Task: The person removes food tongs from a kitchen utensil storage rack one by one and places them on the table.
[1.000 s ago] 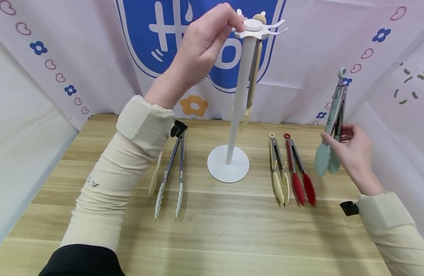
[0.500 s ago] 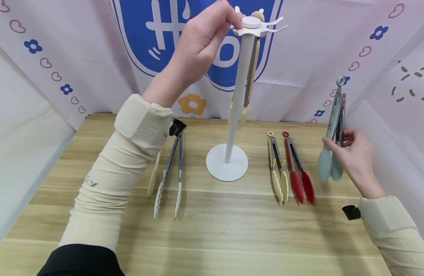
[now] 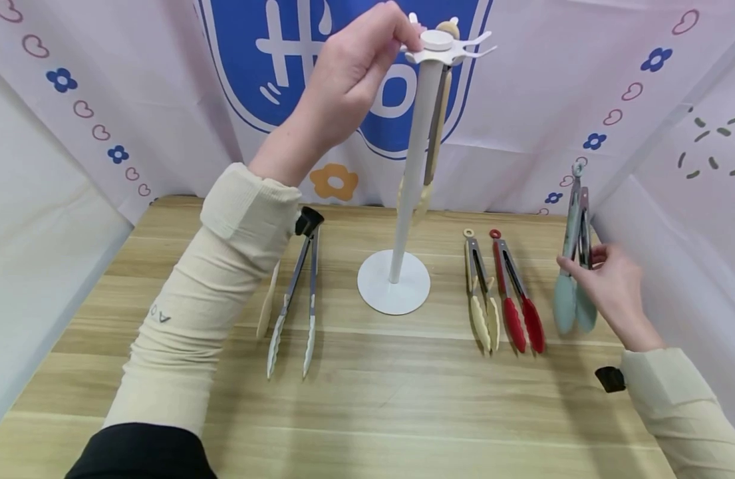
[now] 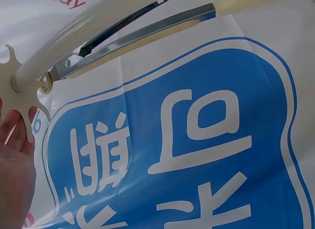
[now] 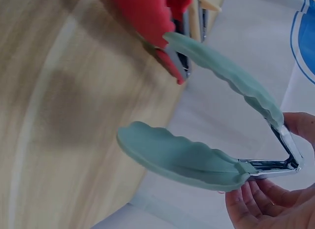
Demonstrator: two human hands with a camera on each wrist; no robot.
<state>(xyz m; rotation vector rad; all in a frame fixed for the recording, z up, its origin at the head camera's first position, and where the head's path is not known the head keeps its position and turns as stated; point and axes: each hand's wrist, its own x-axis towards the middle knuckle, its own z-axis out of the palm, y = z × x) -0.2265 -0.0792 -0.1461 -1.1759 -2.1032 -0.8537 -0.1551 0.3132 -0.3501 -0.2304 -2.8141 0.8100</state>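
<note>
My left hand (image 3: pixel 355 76) grips the hooked top (image 3: pixel 437 43) of a white utensil stand, whose pole (image 3: pixel 418 133) leans slightly in the head view above its round base (image 3: pixel 394 283). Cream tongs (image 3: pixel 439 126) hang from one hook, partly behind the pole. Over at the right, my right hand (image 3: pixel 618 286) holds pale green tongs (image 3: pixel 566 303) between thumb and fingers, ring end up and heads down. In the right wrist view, the two scalloped heads of the green tongs (image 5: pixel 182 157) stand spread apart, above the tabletop.
Cream tongs (image 3: pixel 479 319) and red tongs (image 3: pixel 513 319) lie right of the stand on the wooden table (image 3: pixel 367 412). White-tipped tongs (image 3: pixel 275 339) and a cream utensil (image 3: pixel 265 309) lie on the left, partly under my forearm. A printed cloth (image 3: pixel 523 120) hangs behind.
My right hand has lowered the green tongs toward the table at the right. The left hand stays on the stand's top.
</note>
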